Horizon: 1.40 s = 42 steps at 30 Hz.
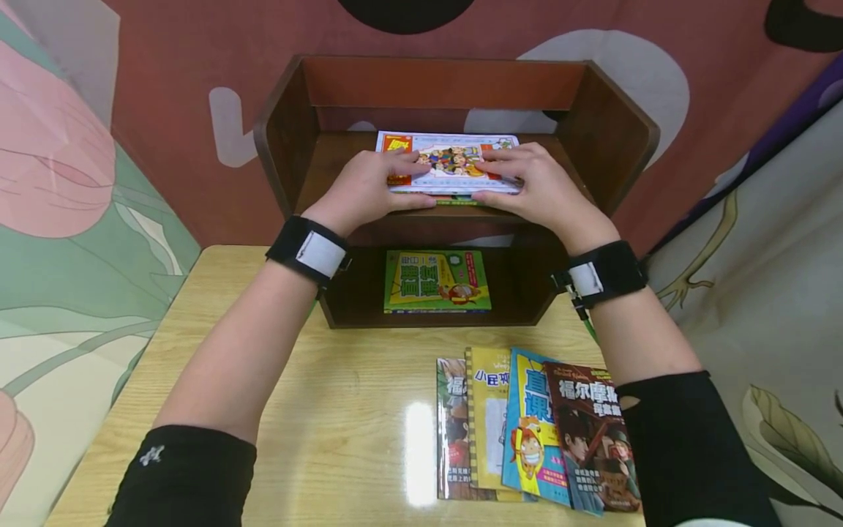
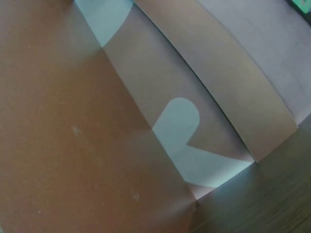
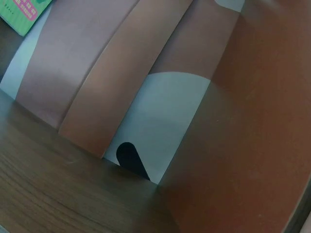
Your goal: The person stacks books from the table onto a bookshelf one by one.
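On the upper shelf, a white book with red corners and a cartoon picture (image 1: 454, 159) lies flat over a green book (image 1: 454, 200), of which only the front edge shows. My left hand (image 1: 380, 183) rests on the left part of the white book, its fingers straight across the cover and its thumb along the front edge. From the other side, my right hand (image 1: 536, 179) touches the right part in the same way. Neither hand shows in the wrist views, which look at the rack's boards.
The dark brown two-tier rack (image 1: 609, 124) has raised side panels. A green and yellow book (image 1: 435, 282) lies on its lower shelf. Several books, among them a blue one (image 1: 536, 432) and a dark brown one (image 1: 596, 439), overlap on the wooden table (image 1: 342, 424) at front right.
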### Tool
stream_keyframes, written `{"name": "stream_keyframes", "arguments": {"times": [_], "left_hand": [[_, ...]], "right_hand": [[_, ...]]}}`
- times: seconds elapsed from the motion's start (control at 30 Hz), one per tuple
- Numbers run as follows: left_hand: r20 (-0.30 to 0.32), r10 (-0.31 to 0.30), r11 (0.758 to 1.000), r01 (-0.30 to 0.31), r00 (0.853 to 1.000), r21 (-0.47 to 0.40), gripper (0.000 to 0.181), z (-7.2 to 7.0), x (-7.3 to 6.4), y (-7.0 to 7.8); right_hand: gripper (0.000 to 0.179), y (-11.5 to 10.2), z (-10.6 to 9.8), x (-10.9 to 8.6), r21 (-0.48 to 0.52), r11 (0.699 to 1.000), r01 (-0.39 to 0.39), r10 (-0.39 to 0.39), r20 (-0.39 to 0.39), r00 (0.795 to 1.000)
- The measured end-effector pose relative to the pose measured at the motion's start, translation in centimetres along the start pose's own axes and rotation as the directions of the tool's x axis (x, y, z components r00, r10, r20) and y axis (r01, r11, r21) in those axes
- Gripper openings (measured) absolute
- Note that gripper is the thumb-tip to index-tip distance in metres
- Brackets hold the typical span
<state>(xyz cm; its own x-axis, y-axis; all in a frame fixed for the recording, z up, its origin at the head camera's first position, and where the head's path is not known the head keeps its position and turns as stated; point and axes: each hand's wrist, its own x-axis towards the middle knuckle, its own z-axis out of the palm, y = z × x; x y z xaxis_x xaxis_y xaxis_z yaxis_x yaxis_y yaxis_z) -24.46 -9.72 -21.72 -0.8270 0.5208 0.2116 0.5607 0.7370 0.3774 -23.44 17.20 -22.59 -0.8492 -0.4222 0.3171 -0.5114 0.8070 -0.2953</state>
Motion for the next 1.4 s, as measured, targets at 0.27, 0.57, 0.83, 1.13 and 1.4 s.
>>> {"name": "stream_keyframes", "arguments": {"times": [0.27, 0.57, 0.83, 1.13, 1.4], "left_hand": [[0.018, -0.057, 0.998, 0.057, 0.998, -0.022, 0.071, -0.07, -0.08, 0.25], [0.017, -0.06, 0.997, 0.059, 0.998, 0.039, 0.07, -0.23, -0.33, 0.71], [0.017, -0.063, 0.997, 0.063, 0.998, 0.042, 0.07, -0.15, -0.38, 0.71], [0.008, -0.063, 0.998, 0.063, 0.998, 0.019, 0.063, -0.16, -0.47, 0.51], [0.014, -0.062, 0.998, 0.062, 0.998, 0.012, 0.064, -0.26, -0.59, 0.67]], "right_hand": [[0.067, 0.01, -0.03, -0.11, 0.025, 1.0, -0.008, 0.008, -0.005, 1.0], [0.067, -0.2, -0.11, -0.13, 0.003, 1.0, -0.023, 0.023, 0.006, 1.0], [0.066, -0.44, -0.11, -0.18, -0.013, 0.999, -0.041, 0.041, 0.012, 0.999], [0.061, -0.5, -0.23, -0.31, 0.0, 0.999, -0.04, 0.04, 0.026, 0.999], [0.06, -0.38, -0.31, -0.42, 0.02, 0.999, -0.042, 0.042, 0.018, 0.999]]}}
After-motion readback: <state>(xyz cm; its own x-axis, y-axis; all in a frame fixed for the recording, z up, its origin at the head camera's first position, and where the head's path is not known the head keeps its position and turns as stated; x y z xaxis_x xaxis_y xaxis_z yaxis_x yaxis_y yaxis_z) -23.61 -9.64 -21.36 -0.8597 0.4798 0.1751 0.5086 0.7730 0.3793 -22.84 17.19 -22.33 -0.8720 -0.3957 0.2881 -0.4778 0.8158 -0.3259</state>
